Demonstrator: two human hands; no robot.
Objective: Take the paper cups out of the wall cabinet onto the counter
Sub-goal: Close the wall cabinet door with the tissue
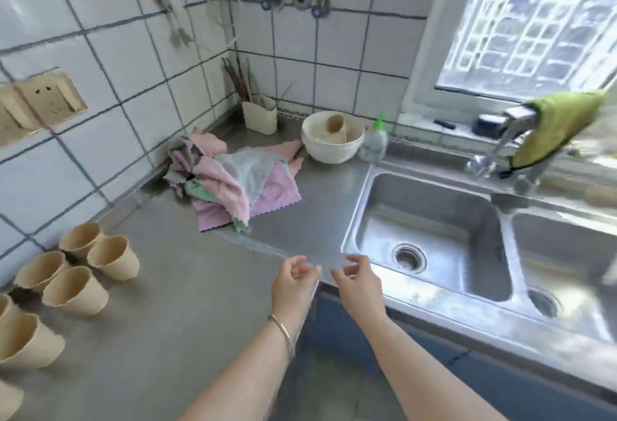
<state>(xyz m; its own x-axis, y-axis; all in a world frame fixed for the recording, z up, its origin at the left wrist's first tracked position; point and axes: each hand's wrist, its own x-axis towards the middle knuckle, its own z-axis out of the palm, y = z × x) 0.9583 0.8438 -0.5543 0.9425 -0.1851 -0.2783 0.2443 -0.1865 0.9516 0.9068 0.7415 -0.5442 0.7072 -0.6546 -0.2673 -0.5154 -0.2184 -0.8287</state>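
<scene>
Both hands, left hand and right hand, pinch clear film over counter edge.

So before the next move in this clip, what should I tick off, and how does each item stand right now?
1. Paper cups on the counter: ok, several stand upright at the left.
2. Wall cabinet emptied: cannot tell, it is out of view.
3. Left hand free for another cup: cannot tell, fingers curled, a thin clear film seems pinched.
4. Right hand free: cannot tell, same film between both hands.
5. Room on the counter for more cups: ok, bare steel between the cups and the pile of cloths.
6. Cups clear of the sink: ok.
</scene>
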